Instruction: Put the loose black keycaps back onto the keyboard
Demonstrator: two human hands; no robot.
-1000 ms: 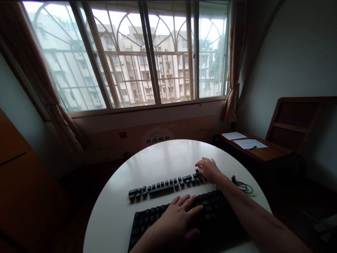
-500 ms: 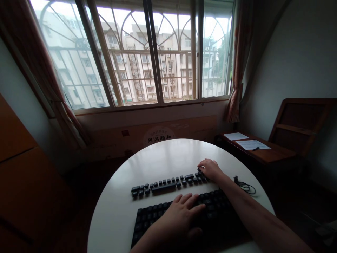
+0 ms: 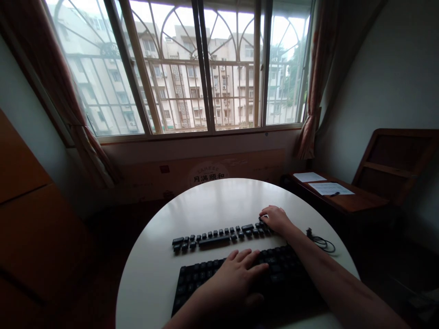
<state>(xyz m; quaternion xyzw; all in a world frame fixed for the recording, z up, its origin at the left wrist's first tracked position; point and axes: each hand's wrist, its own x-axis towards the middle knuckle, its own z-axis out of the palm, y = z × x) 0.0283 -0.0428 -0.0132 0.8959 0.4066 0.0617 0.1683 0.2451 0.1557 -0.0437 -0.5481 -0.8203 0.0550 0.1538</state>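
My right hand (image 3: 276,219) curls at the right end of the loose keys (image 3: 214,240); I can't tell if it grips one. My left (image 3: 236,276) spreads loosely over the keyboard (image 3: 192,278), too dark to count gaps. Beyond the two loose rows, bare table (image 3: 154,237) reaches the far edge; a cable (image 3: 315,239) lies near the right edge.

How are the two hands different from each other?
The left hand is over the black keyboard, but the right hand is farther off, at the right end of the loose keys. The left hand's fingers are spread out, while the right hand's fingers are bent and closer together. Both hands are bare and near dark keys.
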